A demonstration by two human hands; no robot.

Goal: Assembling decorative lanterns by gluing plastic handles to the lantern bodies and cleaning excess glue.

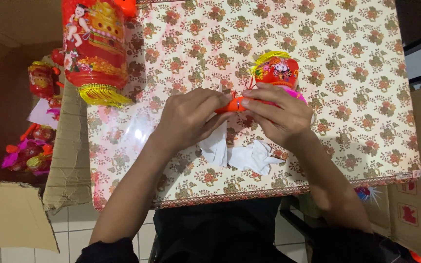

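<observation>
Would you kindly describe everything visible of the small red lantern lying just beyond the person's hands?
The small red lantern is a rounded, glossy, plastic-looking toy with a printed cartoon picture on its side. A yellow fringe tops its far end, and a pink part shows at its near right edge. It lies tilted on the floral tablecloth, partly hidden behind the right hand, which touches or overlaps it. The orange stick pinched by both hands seems to lead to it.

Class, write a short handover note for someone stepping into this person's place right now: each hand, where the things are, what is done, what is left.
Left hand and right hand both pinch the orange handle piece over the floral table.
Small red lantern with yellow fringe lies just beyond the right hand.
White gloves lie under the wrists.
Large red lantern stands at far left.
Whether the handle is joined to the small lantern is hidden.
</observation>
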